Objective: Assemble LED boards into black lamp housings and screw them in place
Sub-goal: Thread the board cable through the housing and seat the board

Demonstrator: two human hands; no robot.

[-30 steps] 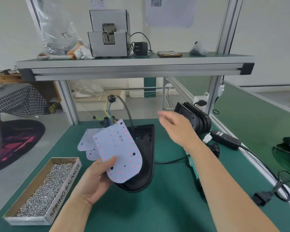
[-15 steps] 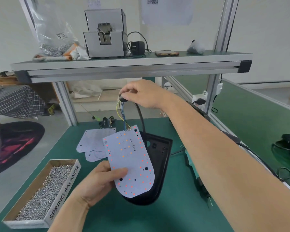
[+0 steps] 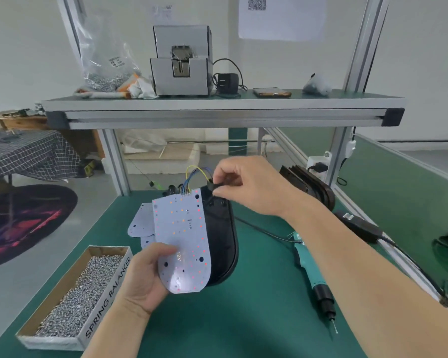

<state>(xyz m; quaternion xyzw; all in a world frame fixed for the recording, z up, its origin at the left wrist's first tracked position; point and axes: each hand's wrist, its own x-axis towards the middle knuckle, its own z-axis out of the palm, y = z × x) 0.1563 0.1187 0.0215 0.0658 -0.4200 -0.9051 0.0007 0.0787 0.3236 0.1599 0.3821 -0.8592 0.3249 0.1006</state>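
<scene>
My left hand (image 3: 142, 277) holds a white LED board (image 3: 184, 239) by its lower left edge, tilted up over a black lamp housing (image 3: 224, 239) that lies on the green bench. Coloured wires (image 3: 195, 174) loop from the board's top edge to a black cable grommet (image 3: 212, 187). My right hand (image 3: 246, 187) pinches that grommet just above the housing's top end. More white LED boards (image 3: 139, 223) lie flat on the bench behind the held one.
A cardboard box of screws (image 3: 80, 298) sits at the front left. A teal electric screwdriver (image 3: 314, 277) lies on the bench (image 3: 256, 319) to the right, its cable beside it. Stacked black housings (image 3: 308, 184) lean at the back right. An overhead shelf (image 3: 217, 107) carries a screw feeder.
My right hand reached in, took the grommet and cable high above the board, then brought it down to the housing's top end. The board has tilted more upright in my left hand.
</scene>
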